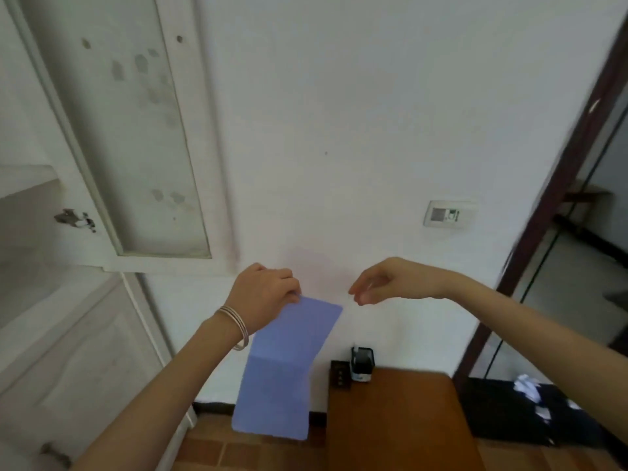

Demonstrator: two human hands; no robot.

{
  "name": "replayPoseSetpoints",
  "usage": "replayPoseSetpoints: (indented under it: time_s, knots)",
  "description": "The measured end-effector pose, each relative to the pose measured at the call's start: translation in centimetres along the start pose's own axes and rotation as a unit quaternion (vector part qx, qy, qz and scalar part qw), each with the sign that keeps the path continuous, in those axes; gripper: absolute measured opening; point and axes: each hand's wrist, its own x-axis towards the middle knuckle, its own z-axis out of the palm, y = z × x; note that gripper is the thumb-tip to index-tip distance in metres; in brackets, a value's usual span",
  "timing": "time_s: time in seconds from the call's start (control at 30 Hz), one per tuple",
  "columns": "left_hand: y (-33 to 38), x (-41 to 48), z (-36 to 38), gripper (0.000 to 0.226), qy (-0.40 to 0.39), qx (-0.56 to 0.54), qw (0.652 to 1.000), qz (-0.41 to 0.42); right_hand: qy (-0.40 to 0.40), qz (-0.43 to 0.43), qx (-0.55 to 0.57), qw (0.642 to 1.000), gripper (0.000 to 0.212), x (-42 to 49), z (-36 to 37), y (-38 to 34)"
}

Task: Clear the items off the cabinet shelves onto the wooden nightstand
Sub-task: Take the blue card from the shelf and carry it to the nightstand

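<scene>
My left hand (265, 294) pinches the top corner of a light blue folded sheet (282, 372), which hangs down in the air in front of the white wall. My right hand (384, 280) hovers to the right of the sheet's top edge, fingers loosely curled, holding nothing. The wooden nightstand (401, 423) stands below and to the right. The white cabinet (51, 300) is at the left, its upper glass-panelled door (136, 147) swung wide; the shelves inside are mostly out of view.
A small dark and white device (362, 365) and a dark block (339, 373) sit at the nightstand's back left corner. A wall socket (448, 214) is above. A dark door frame (550, 205) rises at right, with a black bin holding crumpled paper (509, 406) beside the nightstand.
</scene>
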Motion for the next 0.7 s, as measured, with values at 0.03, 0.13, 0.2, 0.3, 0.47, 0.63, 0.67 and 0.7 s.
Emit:
replayPoseSetpoints:
  time_s: [0.03, 0.13, 0.2, 0.3, 0.47, 0.63, 0.67, 0.7]
  knots:
    - [1.1, 0.6, 0.7, 0.016, -0.003, -0.022, 1.0, -0.014, 0.001, 0.002, -0.001, 1.0, 0.023, -0.9, -0.1, 1.1]
    - [4.3, 2.3, 2.8, 0.023, -0.003, -0.079, 0.994, -0.069, 0.051, 0.001, 0.022, 0.998, 0.021, -3.1, -0.3, 4.1]
    - [6.3, 3.4, 3.9, 0.017, -0.01, -0.104, 0.99, -0.095, 0.105, -0.003, 0.042, 0.994, 0.019, -4.4, -0.7, 5.9]
    - [9.6, 5.0, 5.4, 0.009, -0.021, -0.126, 0.987, -0.098, 0.131, -0.002, 0.032, 0.991, 0.019, -5.9, -1.0, 8.4]
    - [13.5, 7.5, 9.0, 0.017, -0.062, -0.156, 0.982, -0.09, 0.126, 0.013, -0.043, 0.991, 0.006, -6.5, -0.2, 12.8]
    - [13.6, 9.1, 14.0, 0.013, -0.135, -0.215, 0.959, -0.122, 0.132, 0.066, -0.077, 0.986, 0.004, -5.3, 0.2, 17.7]
    - [13.3, 9.4, 15.0, 0.01, -0.153, -0.229, 0.953, -0.125, 0.131, 0.077, -0.085, 0.985, 0.004, -4.8, 0.3, 18.8]
    - [13.0, 9.6, 16.2, 0.008, -0.167, -0.242, 0.947, -0.127, 0.13, 0.087, -0.095, 0.983, 0.007, -4.3, 0.5, 19.8]
